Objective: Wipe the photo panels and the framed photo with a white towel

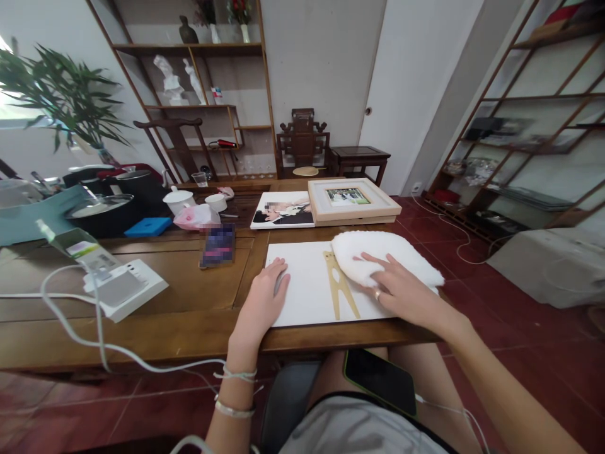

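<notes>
My left hand [265, 296] lies flat on the left part of a white board [307, 284] that rests on the wooden table [189, 284], fingers stretched out. My right hand [394, 284] presses flat, fingers spread, on a white fan-shaped piece [378, 249] lying on the board's right side. Between the two hands a slim wooden forked handle [341, 290] lies on the board, its top under the white piece. A ring shows on my right hand.
A framed photo [352, 198] and a photo print [283, 211] lie behind the board. To the left are a white box with cables [123, 287], a blue pad [149, 226], pots, cups and a plant. A phone [380, 378] rests on my lap. Shelves line the walls.
</notes>
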A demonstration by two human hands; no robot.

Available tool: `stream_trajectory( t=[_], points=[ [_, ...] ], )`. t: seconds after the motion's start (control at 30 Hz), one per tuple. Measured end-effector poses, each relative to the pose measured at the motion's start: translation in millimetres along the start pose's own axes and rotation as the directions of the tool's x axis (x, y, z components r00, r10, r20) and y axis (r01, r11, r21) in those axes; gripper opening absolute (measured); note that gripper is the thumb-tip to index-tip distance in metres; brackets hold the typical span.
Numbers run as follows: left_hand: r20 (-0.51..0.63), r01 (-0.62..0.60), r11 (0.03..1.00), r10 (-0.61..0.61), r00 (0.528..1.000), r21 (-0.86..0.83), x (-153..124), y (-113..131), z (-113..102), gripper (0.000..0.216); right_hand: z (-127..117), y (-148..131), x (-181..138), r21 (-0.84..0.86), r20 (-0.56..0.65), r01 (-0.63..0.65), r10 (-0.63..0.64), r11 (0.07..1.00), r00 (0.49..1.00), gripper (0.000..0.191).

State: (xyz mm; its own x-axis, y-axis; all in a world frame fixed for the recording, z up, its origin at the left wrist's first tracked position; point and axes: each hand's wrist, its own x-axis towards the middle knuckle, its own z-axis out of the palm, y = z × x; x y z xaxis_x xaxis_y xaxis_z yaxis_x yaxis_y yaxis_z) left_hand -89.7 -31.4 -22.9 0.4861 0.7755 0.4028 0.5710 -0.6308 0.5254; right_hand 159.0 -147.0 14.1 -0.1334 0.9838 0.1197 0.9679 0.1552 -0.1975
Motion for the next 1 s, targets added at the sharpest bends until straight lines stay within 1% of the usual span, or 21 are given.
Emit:
stream_trajectory(
  t=[0.1,0.17,0.27,0.33,0.43,0.57,0.63,0.73,0.83,0.9,1.0],
  points=[
    [0.0,0.006,1.0,-0.006,1.0,0.002,0,0,0,0.031,-3,-11,-37,0.042,0.038,-0.009,0.007,0.999,0.999,0.021],
    [0.002,0.01,1.0,-0.01,1.0,0.005,0,1,0,0.032,-5,-16,-56,0.068,0.062,-0.027,0.023,0.997,0.998,0.019],
    [0.003,0.012,1.0,-0.012,1.0,0.009,0,1,1,0.032,-9,-17,-65,0.117,0.091,-0.05,0.04,0.992,0.995,0.018],
    [-0.001,0.012,1.0,-0.012,1.0,0.01,0,1,1,0.031,-12,-15,-57,0.149,0.106,-0.074,0.058,0.986,0.993,0.018],
    [-0.009,0.005,1.0,-0.005,1.0,0.003,0,1,1,0.03,-12,-9,-29,0.176,0.094,-0.104,0.088,0.979,0.992,0.02],
    [-0.008,0.009,1.0,-0.009,1.0,-0.004,0,2,1,0.03,-5,-5,19,0.172,0.03,-0.093,0.089,0.981,0.996,0.025],
    [-0.008,0.015,1.0,-0.015,1.0,-0.004,0,2,1,0.03,1,-6,41,0.163,-0.016,-0.122,0.126,0.979,0.992,0.027],
    [-0.007,0.016,1.0,-0.016,1.0,-0.006,0,1,0,0.031,9,-12,59,0.151,-0.069,-0.153,0.165,0.977,0.984,0.026],
    [-0.002,0.015,1.0,-0.015,1.0,-0.004,0,1,0,0.031,14,-21,55,0.135,-0.063,-0.101,0.11,0.986,0.992,0.023],
    [-0.001,0.013,1.0,-0.013,1.0,-0.005,1,1,0,0.031,15,-28,39,0.114,-0.048,-0.051,0.056,0.992,0.997,0.024],
    [0.0,0.008,1.0,-0.008,1.0,-0.005,1,1,0,0.031,12,-40,7,0.079,-0.015,0.008,-0.007,0.997,1.0,0.027]
  ],
)
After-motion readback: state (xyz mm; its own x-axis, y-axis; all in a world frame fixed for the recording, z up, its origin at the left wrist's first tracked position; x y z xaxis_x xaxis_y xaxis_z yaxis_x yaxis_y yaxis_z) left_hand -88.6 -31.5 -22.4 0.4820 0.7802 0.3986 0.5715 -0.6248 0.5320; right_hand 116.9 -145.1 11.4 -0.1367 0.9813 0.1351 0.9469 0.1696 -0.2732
